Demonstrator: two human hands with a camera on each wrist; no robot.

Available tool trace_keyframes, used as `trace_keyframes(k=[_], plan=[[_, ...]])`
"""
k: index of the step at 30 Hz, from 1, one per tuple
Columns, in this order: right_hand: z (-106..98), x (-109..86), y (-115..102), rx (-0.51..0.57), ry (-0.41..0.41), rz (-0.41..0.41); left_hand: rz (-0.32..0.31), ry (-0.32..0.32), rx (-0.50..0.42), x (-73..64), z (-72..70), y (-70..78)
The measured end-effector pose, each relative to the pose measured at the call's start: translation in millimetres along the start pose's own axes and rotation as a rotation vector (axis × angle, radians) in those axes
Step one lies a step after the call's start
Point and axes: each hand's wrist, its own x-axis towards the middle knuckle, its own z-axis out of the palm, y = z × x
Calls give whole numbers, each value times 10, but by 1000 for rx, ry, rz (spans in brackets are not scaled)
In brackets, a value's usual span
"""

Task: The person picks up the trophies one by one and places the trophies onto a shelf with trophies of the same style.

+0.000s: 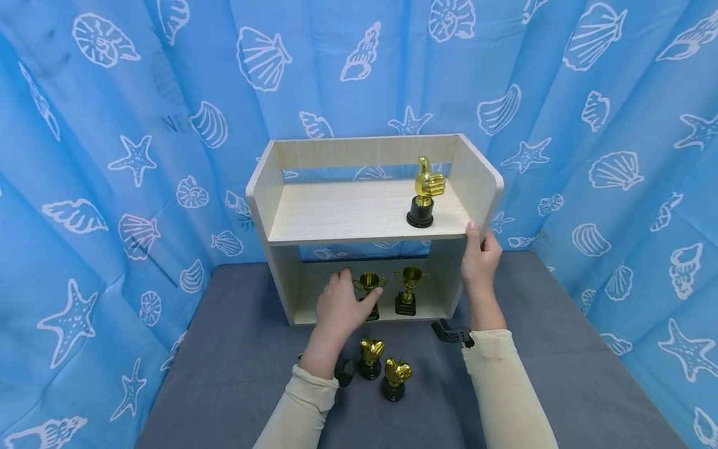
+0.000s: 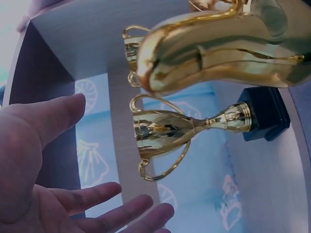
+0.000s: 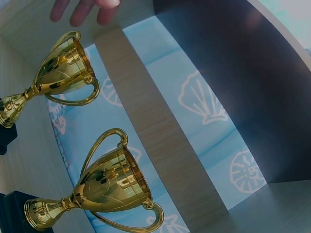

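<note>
On the lower level of a pale wooden shelf stand two gold cup trophies, the left cup and the right cup, both upright on black bases. My left hand is beside the left cup, thumb and fingers spread around it; the left wrist view shows a gap between that hand and the cup. My right hand grips the front edge of the shelf's right side panel. A gold thumbs-up trophy stands on the upper level, towards the right.
Two more gold-topped trophies, one just behind the other, stand on the grey table before the shelf, close to my left wrist. A blue seashell-print curtain hangs behind. A black strap shows at my right wrist.
</note>
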Motion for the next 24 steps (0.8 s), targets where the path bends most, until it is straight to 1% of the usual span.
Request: trace_keyframes(k=[5,11,17,24], plan=[[3,-2,0,5,-1,2,5,-1,-6,-41,-49,26],[1,4,-3,-1,2,5,6,7,-16,-83,-108,22],[3,4,-15,0,-3,5,14,23,-53,-147,-154,-24],[-1,12,-11,17,-9,13,16,26,-79,-232,-198,-97]])
